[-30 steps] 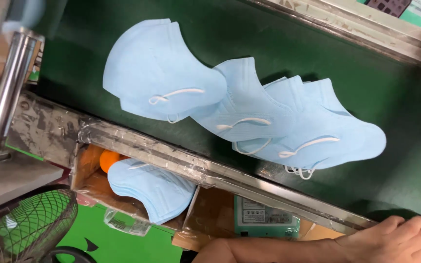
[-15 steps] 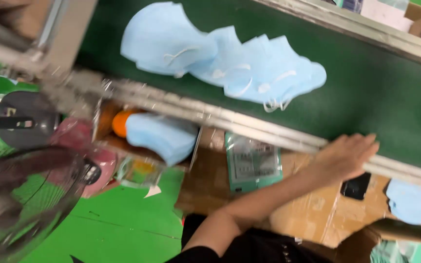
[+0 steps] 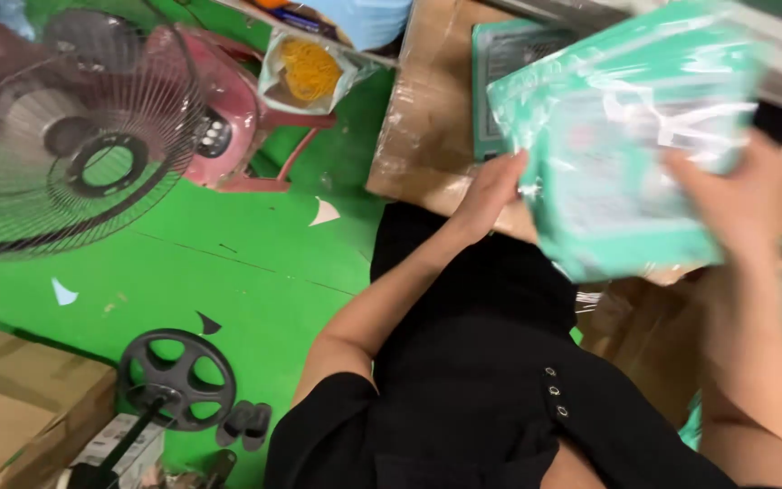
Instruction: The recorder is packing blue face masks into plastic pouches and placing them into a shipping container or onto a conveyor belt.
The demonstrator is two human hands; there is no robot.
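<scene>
Both hands hold a teal and clear plastic bag (image 3: pixel 631 145), blurred by motion, in front of my body. My left hand (image 3: pixel 491 195) pinches its left edge. My right hand (image 3: pixel 748 195) grips its right side from behind. I wear black clothing (image 3: pixel 491 380). A brown cardboard box (image 3: pixel 427 118) with a teal packet (image 3: pixel 491 63) on it lies just beyond the bag.
A pink floor fan (image 3: pixel 92 127) with a wire cage stands at the left on the green floor (image 3: pixel 228 290). A clear bag of yellow bands (image 3: pixel 305 72) hangs near it. Cardboard boxes (image 3: pixel 20 398) and a round black fan base (image 3: pixel 178 376) sit at lower left.
The view has swung down from the green conveyor with blue masks to my lap and the floor. My hands, earlier resting at the belt's edge, now hold a teal plastic bag.
</scene>
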